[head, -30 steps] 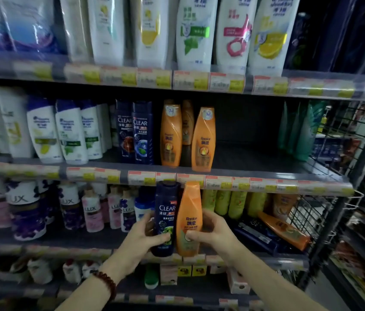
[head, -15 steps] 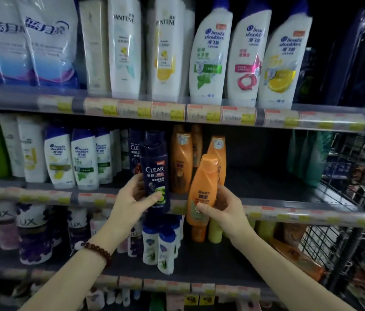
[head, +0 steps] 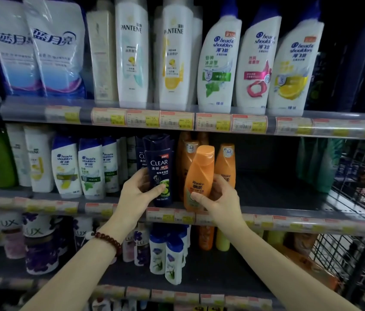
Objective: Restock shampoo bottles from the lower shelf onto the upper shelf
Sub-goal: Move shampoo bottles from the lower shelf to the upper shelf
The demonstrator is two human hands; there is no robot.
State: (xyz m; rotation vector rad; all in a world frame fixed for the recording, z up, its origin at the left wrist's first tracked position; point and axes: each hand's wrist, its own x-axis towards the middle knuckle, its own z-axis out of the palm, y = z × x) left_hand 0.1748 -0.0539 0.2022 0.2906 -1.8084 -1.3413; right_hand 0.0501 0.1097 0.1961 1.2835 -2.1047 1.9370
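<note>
left hand (head: 136,194) wraps a dark blue clear shampoo bottle (head: 160,169), right hand (head: 218,198) grips an orange rejoice shampoo bottle (head: 198,178), both at the front edge of the upper shelf (head: 289,212), each ahead of its matching row; orange one tilted, neither let go, so placing looks nearly done, release left. more small bottles (head: 170,254) remain on the lower shelf (head: 210,277). versus half a second ago both bottles sit higher and further in over the shelf lip
</note>
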